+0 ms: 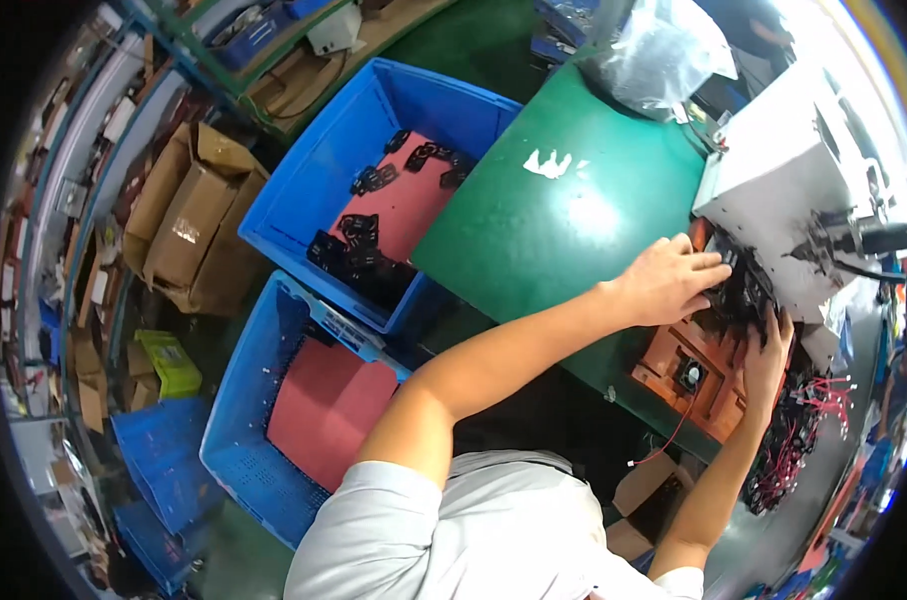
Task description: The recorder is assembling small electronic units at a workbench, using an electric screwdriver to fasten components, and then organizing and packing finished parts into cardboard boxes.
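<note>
At the right edge of the green desk [564, 230], just below the white machine housing [784, 190], we see a cluster of small black fan units [746, 298] resting on an orange fixture tray [709, 375]. Our left hand [669, 280] lies on top of that cluster from the desk side, fingers spread and curled over the black parts. Our right hand [766, 360] comes up from below the machine, fingers pressed against the lower edge of the same cluster. Whether either hand actually pinches a part we cannot tell.

One square fan [690, 374] sits seated in a pocket of the orange tray, below the machine. To the right of the tray a heap of black fans with thin red wires [794, 440] trails downward.

Left of the desk stands a blue plastic crate [304, 180] lined with a pink sheet and scattered with more black fans [359, 255]. Below it, a second blue crate [239, 400] holds only a pink sheet. Further left, open brown cardboard boxes [189, 215] and a small yellow-green box [169, 362] lie on the floor. A crumpled clear plastic bag [659, 50] sits at the desk's far end.
</note>
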